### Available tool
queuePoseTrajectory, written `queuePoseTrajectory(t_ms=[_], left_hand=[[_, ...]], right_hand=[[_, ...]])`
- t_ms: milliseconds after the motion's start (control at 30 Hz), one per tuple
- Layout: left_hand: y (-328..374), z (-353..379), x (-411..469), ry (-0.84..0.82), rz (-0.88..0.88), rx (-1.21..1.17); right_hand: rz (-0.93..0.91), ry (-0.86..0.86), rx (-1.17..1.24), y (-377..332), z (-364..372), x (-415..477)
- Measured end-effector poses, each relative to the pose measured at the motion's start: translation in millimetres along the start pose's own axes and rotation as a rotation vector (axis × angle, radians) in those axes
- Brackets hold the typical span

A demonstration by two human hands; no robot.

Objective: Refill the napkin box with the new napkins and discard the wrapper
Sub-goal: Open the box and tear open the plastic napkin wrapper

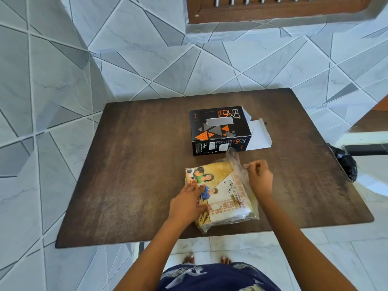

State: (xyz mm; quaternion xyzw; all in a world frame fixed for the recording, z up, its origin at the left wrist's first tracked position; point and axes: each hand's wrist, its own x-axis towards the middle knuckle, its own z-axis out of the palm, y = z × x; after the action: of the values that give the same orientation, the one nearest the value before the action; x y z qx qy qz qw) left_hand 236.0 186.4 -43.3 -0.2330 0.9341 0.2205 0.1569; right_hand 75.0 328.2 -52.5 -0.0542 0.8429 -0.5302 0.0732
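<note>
We have the napkin pack [220,196] lying flat near the front edge of the wooden surface [136,164], its long axis running from the near right corner up toward the far left, and both our hands are already on it. Our left hand [189,202] lies spread and flat on the printed left face, fingers open, pinning it down rather than gripping. Our right hand [259,178] is at the pack's far right end, its fingers closed in a pinch on the loose clear wrapper [238,162] that sticks up there, so the opening of the wrapper lies right at that hand, and we judge the pull goes away from the left palm. The napkin box [219,130] stands just beyond the pack, close but apart, with its white end flap [259,133] hanging open to the right, on the same side as our right hand. Nothing lies between pack and box. A black bag [345,162] sits off the surface's right edge, perhaps for the wrapper
</note>
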Motion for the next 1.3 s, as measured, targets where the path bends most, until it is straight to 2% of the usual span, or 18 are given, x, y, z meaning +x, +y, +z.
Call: queuePoseTrajectory(t_ms=[167,233,300,467,600,700,833,1000,1167,1300], left_hand=[[2.9,-3.6,4.4,0.003,-0.005,0.043],[3.4,-6.7,8.2,-0.001,0.005,0.050],[4.0,-10.2,12.5,-0.013,0.014,0.057],[8.2,-16.0,18.7,-0.035,0.015,0.102],[14.6,-13.0,20.0,0.017,0.010,0.085],[19.4,-6.8,20.7,0.057,-0.004,0.047],[21.2,-1.2,21.9,0.036,-0.005,0.070],[21.4,-0.5,23.0,0.022,-0.017,0.062],[22.8,0.1,23.3,0.034,-0.034,0.036],[24.7,2.4,22.0,0.045,-0.047,0.012]], right_hand=[[0.292,0.308,0.113,19.0,-32.6,22.0],[0.339,0.376,0.152,28.4,-42.8,23.5],[0.300,0.387,0.091,28.2,-51.5,18.7],[0.011,0.176,-0.217,18.9,-47.4,1.6],[0.060,0.099,-0.339,17.9,-39.4,-4.6],[0.026,0.066,-0.374,22.4,-44.3,-6.5],[0.022,0.040,-0.308,26.6,-53.0,-3.4],[0.121,-0.034,-0.081,21.9,-61.4,5.9],[0.024,-0.102,-0.030,15.2,-68.9,9.2],[0.074,-0.221,0.137,18.9,-71.6,12.1]])
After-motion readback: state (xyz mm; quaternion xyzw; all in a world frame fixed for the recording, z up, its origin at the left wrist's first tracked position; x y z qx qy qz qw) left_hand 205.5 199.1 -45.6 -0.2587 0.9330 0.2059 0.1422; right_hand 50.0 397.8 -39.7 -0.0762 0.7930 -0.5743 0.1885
